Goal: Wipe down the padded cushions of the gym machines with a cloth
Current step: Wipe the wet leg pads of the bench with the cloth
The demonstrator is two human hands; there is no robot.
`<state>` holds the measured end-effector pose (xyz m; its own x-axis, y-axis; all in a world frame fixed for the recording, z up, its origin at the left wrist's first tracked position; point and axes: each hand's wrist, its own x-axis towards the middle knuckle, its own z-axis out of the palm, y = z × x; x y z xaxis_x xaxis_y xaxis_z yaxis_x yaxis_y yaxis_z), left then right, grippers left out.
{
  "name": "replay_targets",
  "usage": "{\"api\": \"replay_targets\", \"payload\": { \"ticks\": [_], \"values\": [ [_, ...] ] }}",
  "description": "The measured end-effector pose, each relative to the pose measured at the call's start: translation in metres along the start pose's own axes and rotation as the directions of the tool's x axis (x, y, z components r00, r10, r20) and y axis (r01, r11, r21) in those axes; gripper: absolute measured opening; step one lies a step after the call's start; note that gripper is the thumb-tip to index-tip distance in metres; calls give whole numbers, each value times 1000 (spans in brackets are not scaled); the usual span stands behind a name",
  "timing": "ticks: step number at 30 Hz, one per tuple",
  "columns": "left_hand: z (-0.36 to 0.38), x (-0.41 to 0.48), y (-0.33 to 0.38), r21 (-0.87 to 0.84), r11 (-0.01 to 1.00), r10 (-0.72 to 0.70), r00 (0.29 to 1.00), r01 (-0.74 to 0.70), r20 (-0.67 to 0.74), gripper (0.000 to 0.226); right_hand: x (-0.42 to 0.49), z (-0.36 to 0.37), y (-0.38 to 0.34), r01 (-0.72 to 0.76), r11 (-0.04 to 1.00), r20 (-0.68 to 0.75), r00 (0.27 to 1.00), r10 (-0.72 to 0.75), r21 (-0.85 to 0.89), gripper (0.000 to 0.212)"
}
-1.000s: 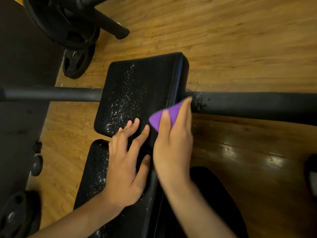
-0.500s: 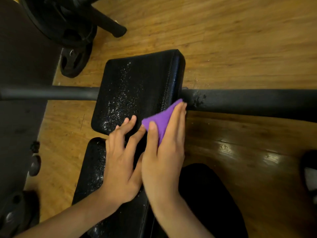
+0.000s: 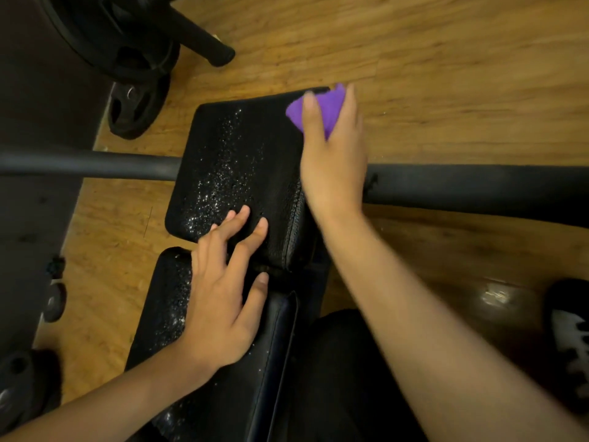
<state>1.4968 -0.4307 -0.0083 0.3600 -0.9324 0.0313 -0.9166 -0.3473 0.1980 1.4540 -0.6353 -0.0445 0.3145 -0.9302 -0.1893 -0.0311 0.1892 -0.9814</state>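
**Purple cloth (image 3: 331, 106) on the upper cushion (image 3: 236, 167)**

The purple cloth is lying bunched on the far right corner of the black upper cushion. Fine droplets are glistening on this cushion's left half and on the lower cushion (image 3: 165, 307) just beside it.

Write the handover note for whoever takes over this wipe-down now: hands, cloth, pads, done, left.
Right hand: straight fingers press the purple cloth on the far right corner of the upper pad.
Left hand: flat, fingers spread, resting across the gap between the upper pad and the lower pad; holds nothing.
Done: the upper pad's right strip looks free of droplets.
Left: droplets cover the upper pad's left and middle and the lower pad's left side; wipe those, probably working leftward from the clean strip.
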Motion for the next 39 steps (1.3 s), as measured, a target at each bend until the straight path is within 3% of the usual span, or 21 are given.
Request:
{"api": "replay_targets", "payload": {
  "ticks": [6, 13, 16, 19, 24, 32, 35, 39],
  "values": [
    [-1, -1, 2, -49, 998, -36, 999, 37, 7, 58, -123, 2, 3, -92, 995, 22, 995, 93, -26, 73],
    [-1, 1, -1, -17, 1000, 5, 1000, -5, -6, 57, 21, 1, -4, -37, 996, 111, 993, 46, -84, 73],
    [-1, 1, 0, -25, 1000, 3, 1000, -3, -7, 55, 33, 2, -8, 27, 994, 80, 997, -19, -110, 68],
    [0, 0, 0, -22, 1000, 4, 1000, -4, -5, 57, -15, 1, 2, 88, 990, 24, 996, -86, -107, 73],
    [0, -1, -1, -27, 1000, -11, 1000, 11, -2, 60, -110, 2, 7, -17, 996, -2, 1000, 17, -87, 70],
    [0, 2, 0, -11, 1000, -2, 1000, 2, -5, 58, 38, 4, -7, 4, 994, 35, 999, -1, -106, 64],
    [0, 1, 0, -4, 1000, 2, 1000, -2, -4, 58, -3, 4, 7, 129, 988, -36, 991, -132, -88, 61],
    [0, 0, 0, -10, 1000, -13, 1000, 13, -1, 60, -129, -1, 26, 42, 999, 32, 999, -42, -1, 64]
  ]
}}
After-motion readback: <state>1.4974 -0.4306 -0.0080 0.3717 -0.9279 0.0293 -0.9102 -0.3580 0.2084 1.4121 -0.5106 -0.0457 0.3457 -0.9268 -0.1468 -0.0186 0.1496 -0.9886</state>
